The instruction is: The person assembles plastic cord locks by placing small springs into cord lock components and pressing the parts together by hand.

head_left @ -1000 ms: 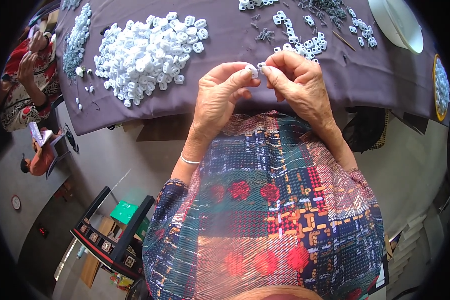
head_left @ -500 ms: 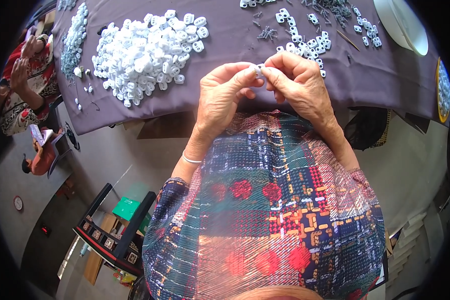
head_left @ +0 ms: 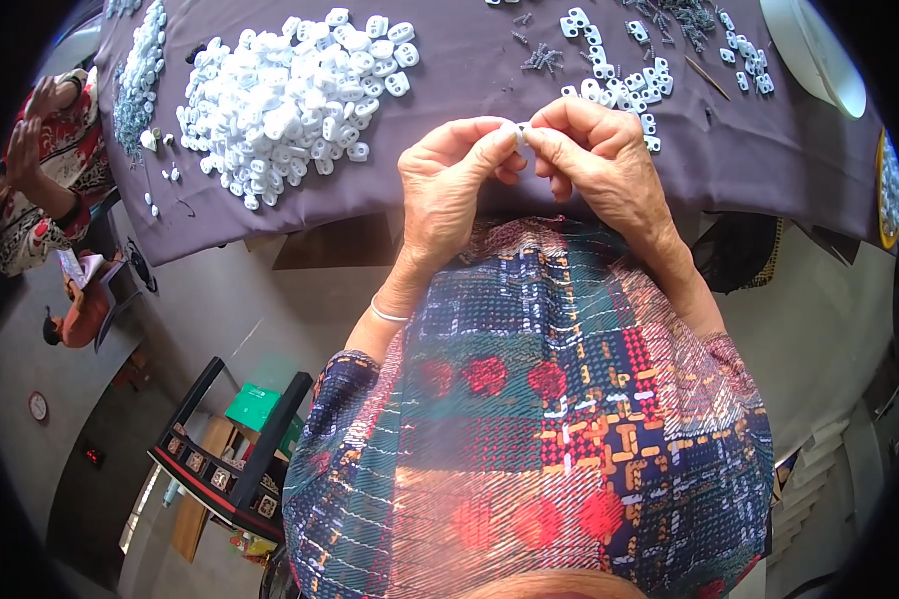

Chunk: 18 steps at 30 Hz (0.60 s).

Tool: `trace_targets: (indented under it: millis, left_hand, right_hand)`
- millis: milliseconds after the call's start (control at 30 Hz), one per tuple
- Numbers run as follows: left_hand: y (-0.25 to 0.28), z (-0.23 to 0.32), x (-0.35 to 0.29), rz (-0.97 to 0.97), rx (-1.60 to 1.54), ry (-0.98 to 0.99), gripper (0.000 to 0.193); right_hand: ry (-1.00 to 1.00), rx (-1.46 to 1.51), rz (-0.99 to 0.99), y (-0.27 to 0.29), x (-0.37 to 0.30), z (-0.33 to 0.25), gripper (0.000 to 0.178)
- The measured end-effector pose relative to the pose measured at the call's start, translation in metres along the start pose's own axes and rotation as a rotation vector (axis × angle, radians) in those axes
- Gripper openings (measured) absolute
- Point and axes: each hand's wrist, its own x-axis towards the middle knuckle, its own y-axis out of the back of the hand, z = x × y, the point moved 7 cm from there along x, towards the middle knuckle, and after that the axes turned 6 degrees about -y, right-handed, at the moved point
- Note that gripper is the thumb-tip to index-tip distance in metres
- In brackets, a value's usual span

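Note:
Just beyond the table's near edge, my left hand (head_left: 444,190) and my right hand (head_left: 609,170) meet at the fingertips. Between them they pinch a small white plastic cord lock (head_left: 522,131), mostly covered by the thumbs and forefingers. Beyond my right hand lies a loose cluster of white two-holed cord locks (head_left: 624,95). Small metal coil springs (head_left: 542,58) lie scattered to the left of that cluster. A large heap of white cord lock pieces (head_left: 280,105) spreads on the cloth left of my left hand.
A dark cloth (head_left: 449,60) covers the table. At the back right are a heap of springs (head_left: 681,18), a thin brown stick (head_left: 707,78) and a white basin (head_left: 819,55). Small white parts (head_left: 140,70) line the left edge. Another person (head_left: 50,180) sits at the left.
Both hands stay pinched together on the cord lock, with the fingers slightly shifted. The left hand's lower fingers are curled in more. The whole view has moved a little.

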Motion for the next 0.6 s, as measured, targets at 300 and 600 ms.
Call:
trace_targets:
  millis: [300,600]
  left_hand:
    - [0.003,-0.001,0.003,0.018,0.035,0.0,0.017]
    - [0.002,-0.002,0.005,0.086,-0.073,0.009,0.016]
  right_hand:
    - [-0.01,-0.007,-0.013,-0.002,0.007,0.001,0.013]
    - [0.059,-0.045,-0.03,-0.006,0.014,0.0,0.014]
